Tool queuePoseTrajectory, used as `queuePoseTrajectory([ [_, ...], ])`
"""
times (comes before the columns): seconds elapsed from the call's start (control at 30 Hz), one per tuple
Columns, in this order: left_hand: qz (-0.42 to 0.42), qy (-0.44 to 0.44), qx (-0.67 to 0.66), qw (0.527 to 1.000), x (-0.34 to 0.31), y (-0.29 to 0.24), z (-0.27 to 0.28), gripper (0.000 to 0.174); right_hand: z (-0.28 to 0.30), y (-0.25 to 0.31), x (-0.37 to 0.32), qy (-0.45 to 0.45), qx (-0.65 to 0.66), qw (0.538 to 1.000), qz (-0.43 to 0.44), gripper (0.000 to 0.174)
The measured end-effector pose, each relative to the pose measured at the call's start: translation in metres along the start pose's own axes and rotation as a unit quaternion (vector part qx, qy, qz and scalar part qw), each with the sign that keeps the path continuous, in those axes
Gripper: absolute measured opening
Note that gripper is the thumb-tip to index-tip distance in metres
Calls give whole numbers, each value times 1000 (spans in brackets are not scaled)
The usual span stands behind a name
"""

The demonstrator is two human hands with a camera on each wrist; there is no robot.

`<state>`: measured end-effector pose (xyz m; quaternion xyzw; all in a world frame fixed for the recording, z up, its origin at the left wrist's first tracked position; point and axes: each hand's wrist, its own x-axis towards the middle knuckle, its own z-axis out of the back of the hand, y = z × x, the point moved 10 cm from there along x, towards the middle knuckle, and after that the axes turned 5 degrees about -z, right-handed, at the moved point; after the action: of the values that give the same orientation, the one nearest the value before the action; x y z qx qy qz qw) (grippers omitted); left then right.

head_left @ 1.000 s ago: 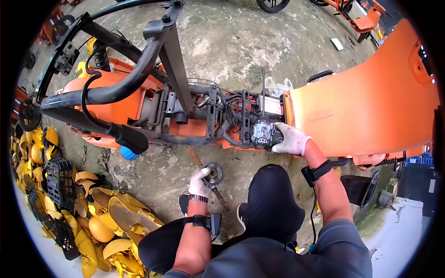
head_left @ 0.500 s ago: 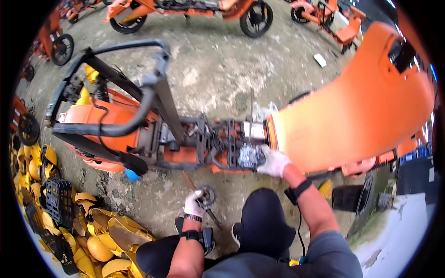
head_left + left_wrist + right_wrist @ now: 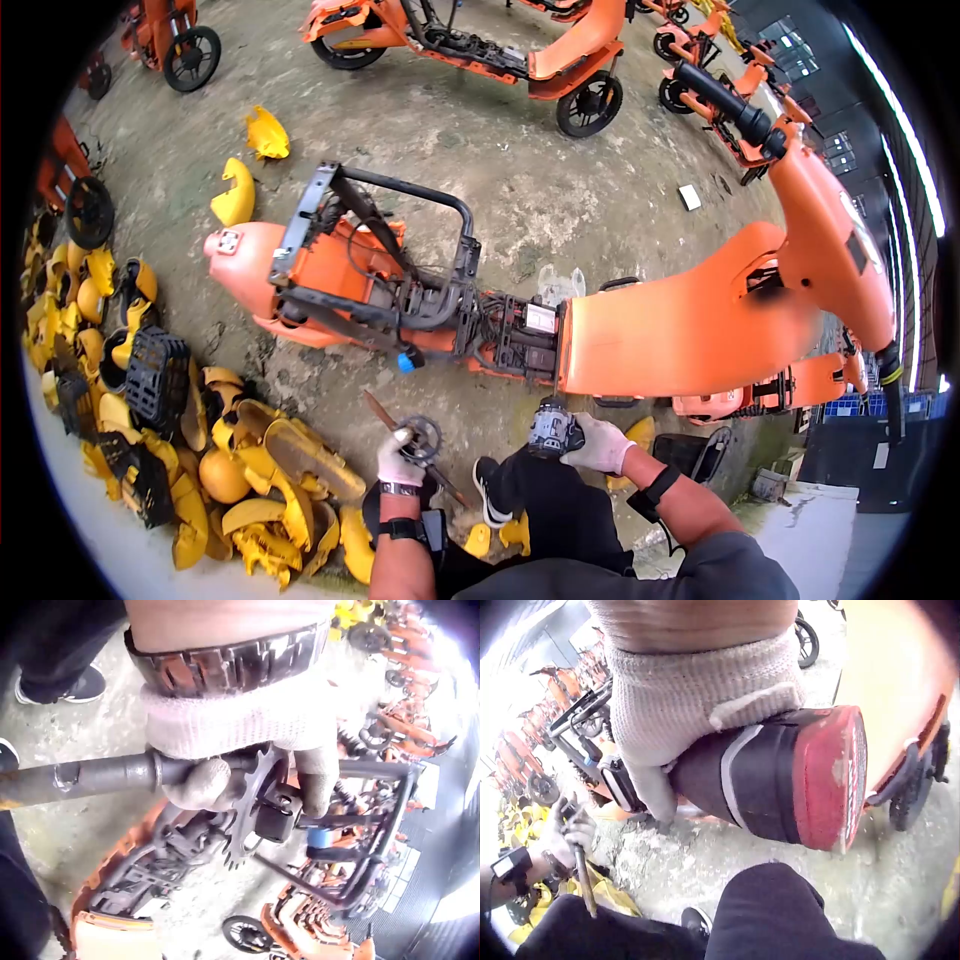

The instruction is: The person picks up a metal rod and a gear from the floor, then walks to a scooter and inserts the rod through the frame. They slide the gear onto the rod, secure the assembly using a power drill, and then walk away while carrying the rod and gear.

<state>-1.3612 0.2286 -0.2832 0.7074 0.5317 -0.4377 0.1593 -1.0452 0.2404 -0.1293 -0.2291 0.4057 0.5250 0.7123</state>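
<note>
In the head view my gloved left hand [image 3: 398,464] grips a metal shaft [image 3: 379,408] that carries a toothed ring [image 3: 438,441]. The left wrist view shows the ring's teeth and a dark block beside it, with fingers curled round the shaft. My gloved right hand [image 3: 601,443] holds a cordless drill [image 3: 551,429], its grey body upward in front of the knee and its thin bit reaching toward the scooter. The right wrist view shows the drill's black and red end [image 3: 829,780] close up. Just beyond both hands lies a partly stripped orange scooter [image 3: 670,345].
Yellow plastic shells [image 3: 225,475] pile up at the left, with a black crate [image 3: 158,378] among them. More orange scooters [image 3: 580,55] stand at the back. A black rack frame [image 3: 400,190] rises from the scooter. A white box [image 3: 690,197] lies on the concrete.
My right hand has brought the drill back from the scooter's open middle toward my knee. My left hand keeps hold of the shaft. The head view has tilted up, showing more of the scooter's front.
</note>
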Motion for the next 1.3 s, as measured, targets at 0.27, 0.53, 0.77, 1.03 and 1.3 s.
queuePoseTrajectory([
  [0.27, -137, 1, 14, 990, -165, -177, -40, 26, 2, -47, -148, 56, 27, 996, -70, 79],
  [0.53, -191, 15, 100, 976, -269, -227, -96, 28, -11, -128, -247, 19, 136, 978, -155, 76],
  [0.77, -102, 85, 91, 987, -292, -150, -159, 24, -57, -193, -282, -53, 285, 949, -124, 47],
  [1.03, -129, 117, 117, 978, -299, -114, -222, 31, -132, -243, -310, 27, 402, 906, -129, 43],
  [1.3, -219, 173, 208, 937, -322, -137, -285, 30, -143, -274, -338, -17, 384, 901, -201, 53],
])
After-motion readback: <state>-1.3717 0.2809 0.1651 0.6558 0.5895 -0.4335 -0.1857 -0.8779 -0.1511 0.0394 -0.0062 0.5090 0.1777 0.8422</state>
